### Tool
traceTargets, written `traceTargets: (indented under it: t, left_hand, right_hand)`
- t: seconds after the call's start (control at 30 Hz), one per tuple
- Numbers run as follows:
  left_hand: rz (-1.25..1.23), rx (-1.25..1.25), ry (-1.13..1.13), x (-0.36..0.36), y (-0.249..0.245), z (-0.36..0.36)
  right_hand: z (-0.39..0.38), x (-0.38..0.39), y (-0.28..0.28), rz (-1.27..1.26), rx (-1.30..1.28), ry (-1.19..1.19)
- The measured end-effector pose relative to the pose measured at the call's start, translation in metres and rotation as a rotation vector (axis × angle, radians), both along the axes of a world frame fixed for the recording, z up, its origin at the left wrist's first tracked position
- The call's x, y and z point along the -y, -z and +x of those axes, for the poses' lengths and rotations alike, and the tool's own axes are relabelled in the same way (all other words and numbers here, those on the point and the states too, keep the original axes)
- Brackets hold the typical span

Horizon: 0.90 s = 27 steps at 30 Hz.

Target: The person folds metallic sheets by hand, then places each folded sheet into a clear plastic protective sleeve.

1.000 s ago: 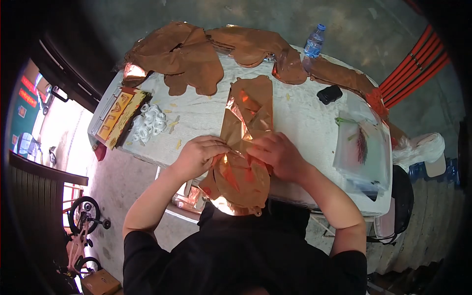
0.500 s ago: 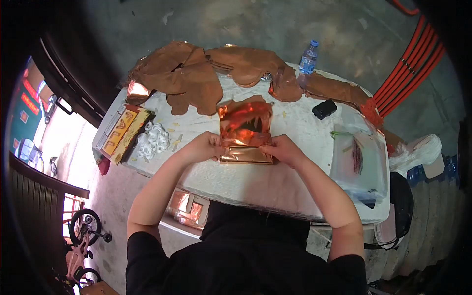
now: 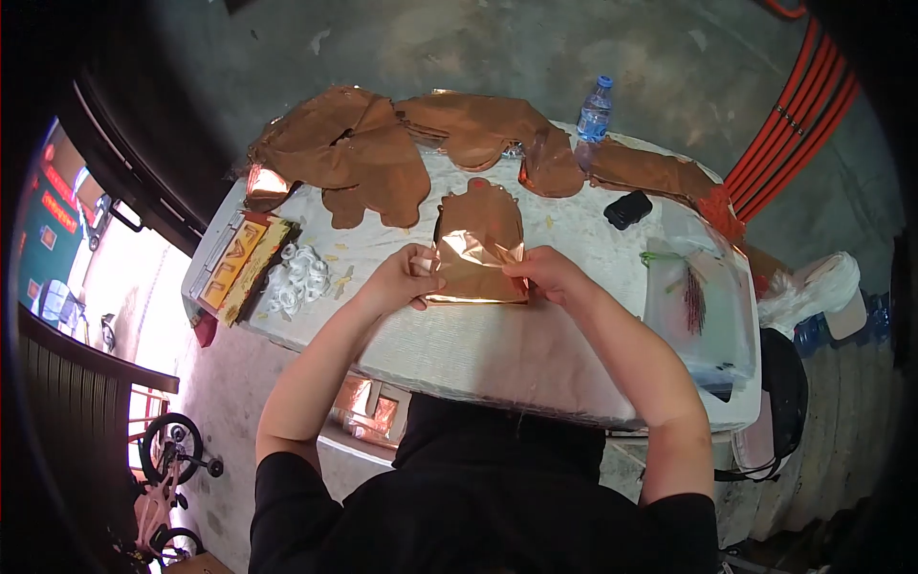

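A folded copper-coloured foil sheet [image 3: 478,249] lies flat on the table in front of me, its upper end scalloped and matt brown, a shiny crease across its middle. My left hand [image 3: 402,277] is closed on the sheet's left edge, thumb on top near the lower corner. At the opposite edge, my right hand [image 3: 557,275] pinches the foil between thumb and fingers. Beyond both hands lie stacks of flat, matt brown foil shapes with rounded outlines [image 3: 378,172].
Left on the white-covered table [image 3: 459,359] are a yellow "FALL" box [image 3: 237,268] and white coiled ribbon [image 3: 298,277]. A water bottle [image 3: 595,110] stands at the back. A black object [image 3: 628,209] and clear plastic bags [image 3: 693,311] lie right.
The shiny, curled upper part of the foil now lies flatter and shows its matt brown side. Both hands stay at its edges, and the left has shifted slightly with its fingers spread along the side.
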<state>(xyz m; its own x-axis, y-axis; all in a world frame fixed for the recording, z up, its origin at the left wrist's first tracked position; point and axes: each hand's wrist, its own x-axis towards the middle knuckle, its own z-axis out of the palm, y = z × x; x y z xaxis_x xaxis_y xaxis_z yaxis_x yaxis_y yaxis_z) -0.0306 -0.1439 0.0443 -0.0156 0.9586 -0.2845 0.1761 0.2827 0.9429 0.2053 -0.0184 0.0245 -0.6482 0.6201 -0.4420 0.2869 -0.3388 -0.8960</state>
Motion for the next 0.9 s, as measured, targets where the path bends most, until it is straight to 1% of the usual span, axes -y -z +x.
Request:
traceTargets:
  t: [0.07, 0.1, 0.17, 0.2, 0.27, 0.3, 0.33, 0.4, 0.43, 0.53, 0.67, 0.77, 0.83, 0.87, 0.9]
  left_hand:
    - [0.061, -0.081, -0.063, 0.004, -0.001, 0.007]
    - [0.058, -0.08, -0.064, 0.007, -0.004, 0.013]
    - [0.207, -0.43, -0.12, 0.014, -0.015, 0.026]
    - [0.204, -0.43, -0.119, 0.018, -0.016, 0.029]
    - [0.829, -0.934, 0.004, 0.025, -0.017, 0.033]
    - [0.785, -0.897, 0.127, 0.027, -0.011, 0.033]
    - [0.782, -0.895, 0.126, 0.03, -0.006, 0.035]
    - [0.834, -1.035, 0.339, 0.036, 0.001, 0.041]
    - [0.702, -0.963, 0.381, 0.037, 0.008, 0.041]
    - [0.643, -0.933, 0.387, 0.037, 0.01, 0.04]
    - [0.631, -0.961, 0.39, 0.038, 0.01, 0.041]
    - [0.639, -0.971, 0.366, 0.038, 0.01, 0.041]
    - [0.628, -0.991, 0.375, 0.038, 0.012, 0.041]
    - [0.625, -0.989, 0.37, 0.038, 0.012, 0.041]
    - [0.626, -0.986, 0.371, 0.038, 0.013, 0.041]
  right_hand:
    - [-0.004, -0.004, 0.002, -0.026, 0.009, 0.007]
    - [-0.005, -0.006, 0.005, -0.001, 0.024, 0.0]
    - [-0.007, -0.007, 0.004, 0.022, 0.04, -0.005]
    - [-0.007, -0.007, -0.001, 0.051, 0.08, -0.016]
    - [-0.01, -0.006, -0.004, 0.079, 0.12, -0.028]
    - [-0.011, -0.007, -0.003, 0.04, 0.114, 0.011]
    - [-0.012, -0.007, -0.001, 0.0, 0.109, 0.049]
    - [-0.012, -0.008, 0.001, -0.001, 0.102, 0.036]
    - [-0.011, -0.008, 0.002, 0.0, 0.093, 0.026]
    - [-0.01, -0.007, -0.002, 0.024, 0.093, 0.019]
    - [-0.005, 0.0, -0.011, -0.025, 0.044, 0.061]
    - [0.003, 0.006, -0.028, -0.038, 0.01, 0.077]
    - [0.008, 0.01, -0.027, 0.776, 0.203, 0.2]
    - [0.006, 0.016, -0.025, 0.775, 0.205, 0.194]
    - [0.002, 0.023, -0.023, 1.14, 0.174, 0.117]
